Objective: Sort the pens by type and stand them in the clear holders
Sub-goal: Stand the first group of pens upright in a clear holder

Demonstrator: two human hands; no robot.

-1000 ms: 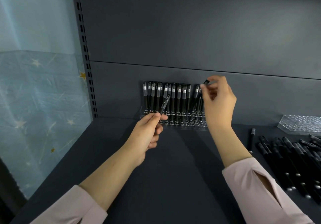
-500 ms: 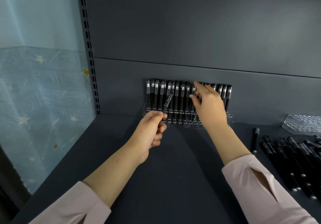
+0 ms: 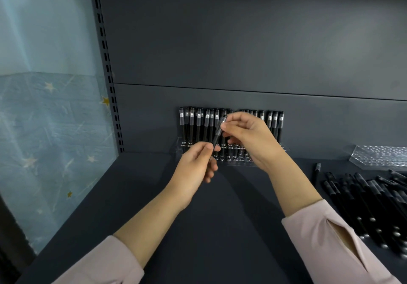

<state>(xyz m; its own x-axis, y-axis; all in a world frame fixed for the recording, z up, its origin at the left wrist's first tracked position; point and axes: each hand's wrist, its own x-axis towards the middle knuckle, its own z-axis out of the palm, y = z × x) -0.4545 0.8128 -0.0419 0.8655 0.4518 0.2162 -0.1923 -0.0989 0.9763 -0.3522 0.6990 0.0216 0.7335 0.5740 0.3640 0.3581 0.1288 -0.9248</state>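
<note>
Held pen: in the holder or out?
Out. The pen slants in mid-air, left hand pinching its lower end and right hand its cap end, in front of the upright pens in the holder.

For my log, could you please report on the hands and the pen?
Left hand pinches pen low; right hand pinches its top. Clear holder behind, pens standing. Nothing blocking.

Against the back panel [image 3: 242, 52], at the rear of the shelf [image 3: 231, 217], a holder [image 3: 179, 149] carries rows of standing pens [image 3: 198, 125] — a second holder [image 3: 378, 157] sits well to its right. Before the first, the left hand [image 3: 193, 167] and right hand [image 3: 251, 138] hold a tilted pen [image 3: 218, 134]; loose pens [image 3: 363, 200] lie before the second holder, a stray pen [image 3: 316, 171] just left of them.
</note>
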